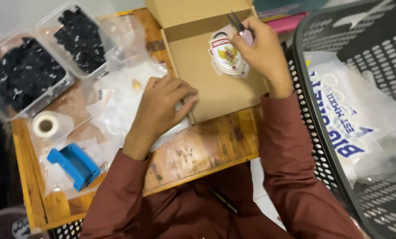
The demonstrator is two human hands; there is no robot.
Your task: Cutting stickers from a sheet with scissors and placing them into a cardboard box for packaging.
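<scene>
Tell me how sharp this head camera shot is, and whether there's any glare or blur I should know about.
Head view: soft overall, with the right hand and the shield-shaped stickers slightly motion-blurred; the left hand on the clear plastic bags is a bit crisper. Light is even and shadows are weak. Mild glare whitens the bags and the clear tubs. The black basket at the right edge curves from wide-angle distortion.

The light is soft and even, a little dim. The cardboard box (pixel 215 84) is bright, with a soft shadow inside its far wall. Left of the box, clear plastic bags (pixel 118 102) glare white. Edges look slightly blurred.
</scene>
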